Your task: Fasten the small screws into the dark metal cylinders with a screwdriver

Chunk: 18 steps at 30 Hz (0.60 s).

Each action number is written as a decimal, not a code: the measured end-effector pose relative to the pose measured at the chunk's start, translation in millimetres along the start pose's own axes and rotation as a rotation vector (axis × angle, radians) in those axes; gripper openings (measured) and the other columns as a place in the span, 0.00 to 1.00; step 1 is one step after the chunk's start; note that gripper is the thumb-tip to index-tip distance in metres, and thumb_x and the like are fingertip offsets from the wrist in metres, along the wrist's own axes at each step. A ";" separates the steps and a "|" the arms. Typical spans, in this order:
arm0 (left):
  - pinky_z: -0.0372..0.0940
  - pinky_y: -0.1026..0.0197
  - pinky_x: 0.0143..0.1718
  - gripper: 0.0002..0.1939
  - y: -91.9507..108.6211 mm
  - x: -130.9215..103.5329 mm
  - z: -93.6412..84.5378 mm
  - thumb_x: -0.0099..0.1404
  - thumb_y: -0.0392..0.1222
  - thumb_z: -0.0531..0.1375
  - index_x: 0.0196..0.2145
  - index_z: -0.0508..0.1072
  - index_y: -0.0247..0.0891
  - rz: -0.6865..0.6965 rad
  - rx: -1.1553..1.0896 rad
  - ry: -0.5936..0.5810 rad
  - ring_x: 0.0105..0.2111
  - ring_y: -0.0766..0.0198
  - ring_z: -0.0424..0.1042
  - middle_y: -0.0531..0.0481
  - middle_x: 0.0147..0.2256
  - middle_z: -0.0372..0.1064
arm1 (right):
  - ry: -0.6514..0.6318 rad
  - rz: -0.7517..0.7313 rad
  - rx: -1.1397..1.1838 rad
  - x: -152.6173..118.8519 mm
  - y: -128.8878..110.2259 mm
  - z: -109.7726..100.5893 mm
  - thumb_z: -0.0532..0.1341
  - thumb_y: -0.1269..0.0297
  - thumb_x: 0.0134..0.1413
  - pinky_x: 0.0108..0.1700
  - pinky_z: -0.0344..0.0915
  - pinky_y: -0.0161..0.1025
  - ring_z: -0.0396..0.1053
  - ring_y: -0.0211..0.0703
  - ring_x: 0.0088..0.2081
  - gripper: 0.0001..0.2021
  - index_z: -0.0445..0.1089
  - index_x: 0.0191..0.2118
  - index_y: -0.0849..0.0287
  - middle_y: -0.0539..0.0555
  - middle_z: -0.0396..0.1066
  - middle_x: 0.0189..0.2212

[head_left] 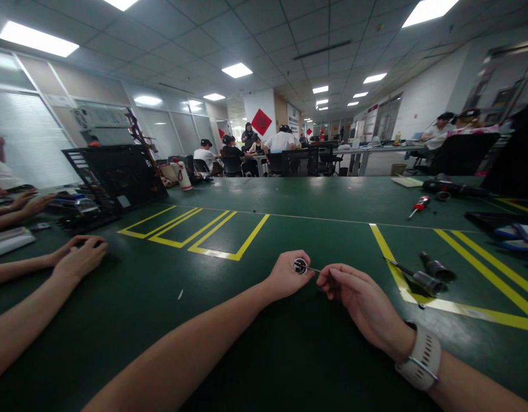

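Observation:
My left hand (290,276) is closed around a small round part (300,265), its open end facing up and showing a light ring with dark pieces inside. Between the fingertips of my right hand (347,286) is a thin metal rod (314,269), pinched so that its far end reaches the opening of the round part. Whether the rod touches anything inside is too small to tell. A tiny dark piece (319,290) lies just under my right fingertips. My fingers hide most of the round part and the rod's near end.
Two dark metal cylinders with shafts (429,282) lie right of my right hand, near a small black ring (421,306). A red screwdriver (420,205) lies farther back. Yellow tape (255,234) marks the green table (229,332). Another person's hands (81,254) rest at left, by a black frame (118,174).

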<state>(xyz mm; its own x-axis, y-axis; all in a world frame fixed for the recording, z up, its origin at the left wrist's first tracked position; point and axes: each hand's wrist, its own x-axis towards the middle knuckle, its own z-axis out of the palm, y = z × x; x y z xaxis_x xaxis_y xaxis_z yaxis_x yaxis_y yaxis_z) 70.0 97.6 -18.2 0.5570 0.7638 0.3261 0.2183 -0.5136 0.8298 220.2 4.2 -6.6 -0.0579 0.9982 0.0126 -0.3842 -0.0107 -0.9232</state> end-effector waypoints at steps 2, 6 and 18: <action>0.54 0.69 0.21 0.08 0.4 0.0 0.6 0.50 0.40 0.61 0.24 0.65 0.34 -0.010 -0.004 0.007 0.20 0.72 0.58 0.57 0.21 0.59 | 0.005 -0.003 -0.007 -0.2 0.2 1.0 0.57 0.63 0.54 0.35 0.58 0.39 0.64 0.42 0.34 0.08 0.72 0.32 0.60 0.53 0.70 0.31; 0.54 0.68 0.23 0.07 -0.8 0.7 2.0 0.50 0.39 0.60 0.24 0.65 0.35 -0.010 0.083 0.050 0.21 0.72 0.58 0.57 0.21 0.60 | 0.035 -0.021 -0.022 -0.9 -0.1 3.0 0.58 0.63 0.53 0.35 0.58 0.39 0.64 0.42 0.33 0.08 0.72 0.31 0.59 0.53 0.70 0.30; 0.56 0.65 0.28 0.01 7.8 -1.5 1.0 0.54 0.34 0.56 0.27 0.68 0.36 0.010 0.557 0.085 0.27 0.66 0.63 0.53 0.26 0.64 | 0.107 -0.144 -0.328 -2.7 0.0 3.4 0.57 0.62 0.52 0.34 0.58 0.40 0.64 0.42 0.30 0.09 0.71 0.28 0.59 0.51 0.70 0.26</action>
<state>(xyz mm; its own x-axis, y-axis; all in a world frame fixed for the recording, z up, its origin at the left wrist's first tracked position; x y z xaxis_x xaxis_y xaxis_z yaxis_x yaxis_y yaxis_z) 71.6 92.0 -12.7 0.4998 0.7749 0.3870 0.6163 -0.6321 0.4697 217.2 1.3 -5.3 0.0784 0.9888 0.1268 -0.0645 0.1320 -0.9892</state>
